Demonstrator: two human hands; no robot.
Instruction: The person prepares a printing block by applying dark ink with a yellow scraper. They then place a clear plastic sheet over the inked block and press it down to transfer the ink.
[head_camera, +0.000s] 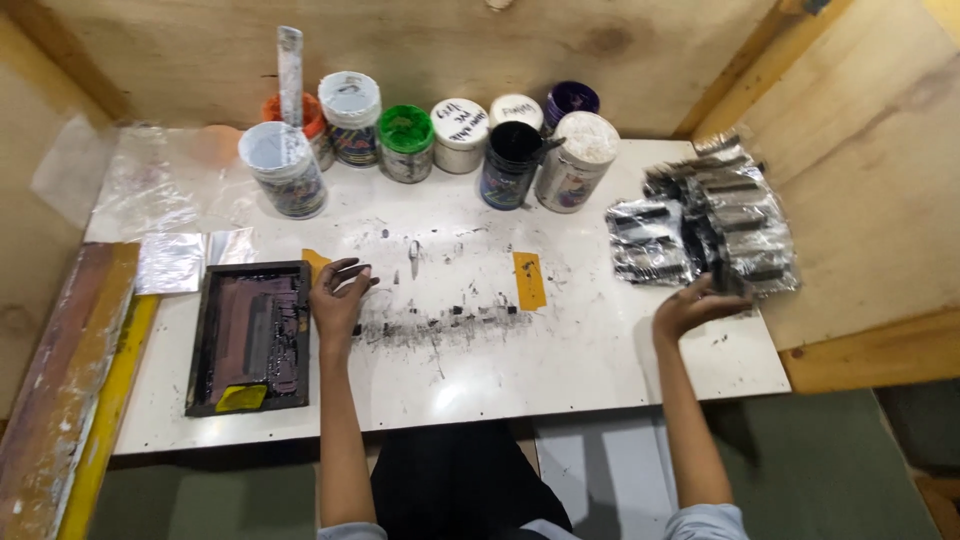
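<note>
While plywood walls close in the back and right of the booth, a white tabletop smeared with black ink fills the middle. Its left hand rests flat and loose, fingers spread, on the table just beside a dark framed screen with a yellow tag at its lower corner. Over on the right, the right hand curls its fingers at the near edge of a heap of shiny foil-wrapped black pieces; whether it grips one cannot be told. Ink jars line the back edge, and two orange tape strips mark the surface.
</note>
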